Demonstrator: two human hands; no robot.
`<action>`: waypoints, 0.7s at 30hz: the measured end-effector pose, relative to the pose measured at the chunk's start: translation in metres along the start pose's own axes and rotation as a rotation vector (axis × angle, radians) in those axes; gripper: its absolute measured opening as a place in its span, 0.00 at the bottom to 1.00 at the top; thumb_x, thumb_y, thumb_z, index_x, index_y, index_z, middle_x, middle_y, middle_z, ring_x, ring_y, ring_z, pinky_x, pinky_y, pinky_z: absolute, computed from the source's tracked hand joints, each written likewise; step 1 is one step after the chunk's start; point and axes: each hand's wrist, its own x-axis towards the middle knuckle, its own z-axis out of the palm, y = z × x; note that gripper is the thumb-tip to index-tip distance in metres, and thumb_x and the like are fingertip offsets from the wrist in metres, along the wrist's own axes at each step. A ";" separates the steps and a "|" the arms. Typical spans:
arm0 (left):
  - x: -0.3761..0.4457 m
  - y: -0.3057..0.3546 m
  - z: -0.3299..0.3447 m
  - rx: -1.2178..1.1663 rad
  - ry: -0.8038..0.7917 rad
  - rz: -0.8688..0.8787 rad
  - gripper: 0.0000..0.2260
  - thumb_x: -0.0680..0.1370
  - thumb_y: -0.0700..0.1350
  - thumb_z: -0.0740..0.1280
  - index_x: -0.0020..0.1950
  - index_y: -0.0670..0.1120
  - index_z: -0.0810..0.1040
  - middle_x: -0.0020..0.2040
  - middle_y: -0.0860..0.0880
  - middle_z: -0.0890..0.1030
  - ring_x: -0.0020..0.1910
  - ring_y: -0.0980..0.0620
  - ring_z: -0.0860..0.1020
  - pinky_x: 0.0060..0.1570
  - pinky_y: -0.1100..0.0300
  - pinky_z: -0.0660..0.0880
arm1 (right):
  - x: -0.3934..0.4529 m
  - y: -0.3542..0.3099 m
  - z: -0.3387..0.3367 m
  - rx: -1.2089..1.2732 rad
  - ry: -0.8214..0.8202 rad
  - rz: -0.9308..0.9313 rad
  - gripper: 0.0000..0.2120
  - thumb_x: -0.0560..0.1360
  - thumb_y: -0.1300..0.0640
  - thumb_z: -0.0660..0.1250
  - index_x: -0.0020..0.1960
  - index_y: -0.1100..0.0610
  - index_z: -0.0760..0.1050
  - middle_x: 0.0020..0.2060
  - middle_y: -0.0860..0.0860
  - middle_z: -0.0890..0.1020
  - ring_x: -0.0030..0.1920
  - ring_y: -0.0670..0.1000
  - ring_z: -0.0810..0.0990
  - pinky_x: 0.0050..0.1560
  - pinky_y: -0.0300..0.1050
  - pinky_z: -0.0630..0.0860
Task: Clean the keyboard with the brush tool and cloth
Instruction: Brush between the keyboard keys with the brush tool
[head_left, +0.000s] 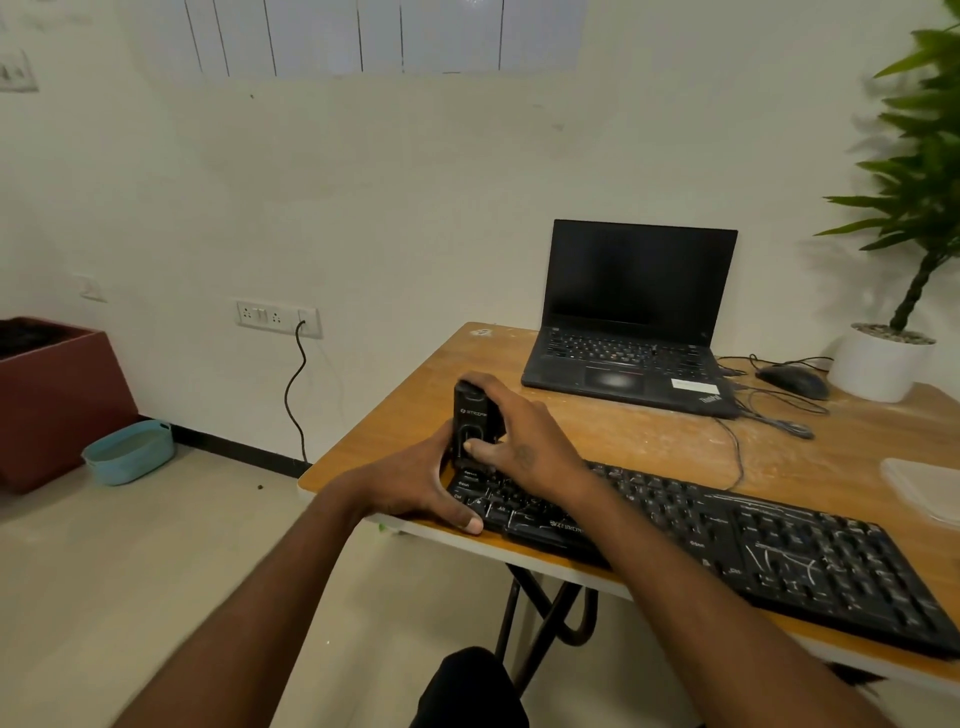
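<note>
A black keyboard (753, 545) streaked with white dust lies along the near edge of the wooden table (649, 436). At its left end stands a black boxy brush tool (470, 413), upright on the keys. My right hand (519, 436) grips the tool from above and the right, thumb across its front. My left hand (415, 486) holds the keyboard's left end, thumb on the front edge, fingers by the tool's base. A pale cloth (927, 486) lies at the table's right edge.
An open black laptop (634, 322) sits at the back of the table, with a black mouse (795, 381), cables and a white potted plant (883, 364) to its right. A blue tub (130, 451) and a red planter (57, 400) stand on the floor at left.
</note>
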 end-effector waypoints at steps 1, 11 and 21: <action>0.000 0.000 0.000 0.002 0.000 -0.001 0.57 0.66 0.53 0.86 0.83 0.61 0.51 0.76 0.57 0.70 0.73 0.56 0.72 0.75 0.50 0.72 | -0.002 -0.001 -0.002 -0.014 -0.005 -0.008 0.35 0.74 0.58 0.73 0.74 0.39 0.62 0.57 0.50 0.81 0.53 0.47 0.80 0.50 0.42 0.81; 0.000 -0.002 -0.002 -0.011 -0.018 -0.019 0.62 0.66 0.51 0.86 0.85 0.63 0.44 0.81 0.54 0.64 0.76 0.52 0.70 0.74 0.53 0.71 | -0.025 0.005 -0.028 -0.092 -0.021 0.030 0.35 0.74 0.57 0.75 0.74 0.38 0.62 0.59 0.48 0.80 0.55 0.47 0.80 0.48 0.39 0.81; 0.000 -0.002 -0.002 0.012 -0.018 -0.012 0.62 0.66 0.52 0.86 0.84 0.64 0.43 0.82 0.53 0.63 0.77 0.51 0.68 0.76 0.51 0.70 | -0.036 0.003 -0.029 0.024 -0.026 0.038 0.35 0.74 0.58 0.75 0.73 0.37 0.63 0.60 0.46 0.79 0.56 0.46 0.79 0.49 0.40 0.82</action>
